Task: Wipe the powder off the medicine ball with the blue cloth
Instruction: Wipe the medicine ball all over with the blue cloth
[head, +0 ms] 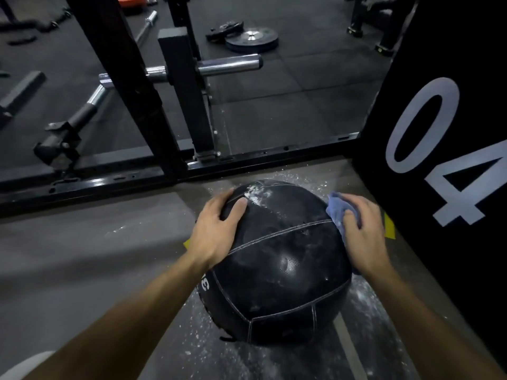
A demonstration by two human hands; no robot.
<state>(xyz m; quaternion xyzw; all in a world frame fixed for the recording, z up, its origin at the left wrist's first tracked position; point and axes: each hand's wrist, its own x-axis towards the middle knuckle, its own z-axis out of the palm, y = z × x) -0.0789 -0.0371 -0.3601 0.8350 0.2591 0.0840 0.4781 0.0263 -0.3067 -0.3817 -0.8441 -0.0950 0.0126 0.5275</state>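
Note:
A large black medicine ball (277,267) with grey stitched seams sits on the grey floor in front of me. White powder clings to its top far side, and faint smears cover the upper panels. My left hand (216,226) rests on the ball's upper left, fingers spread over the curve. My right hand (362,223) presses the blue cloth (340,212) against the ball's upper right side. The cloth is bunched under the fingers, and part of it is hidden beneath the palm.
Powder is scattered on the floor (82,256) around the ball. A tall black panel marked "04" (444,149) stands close on the right. A black rack frame (170,113) with steel pegs runs across just beyond the ball. A weight plate (251,39) and a barbell (145,26) lie farther back.

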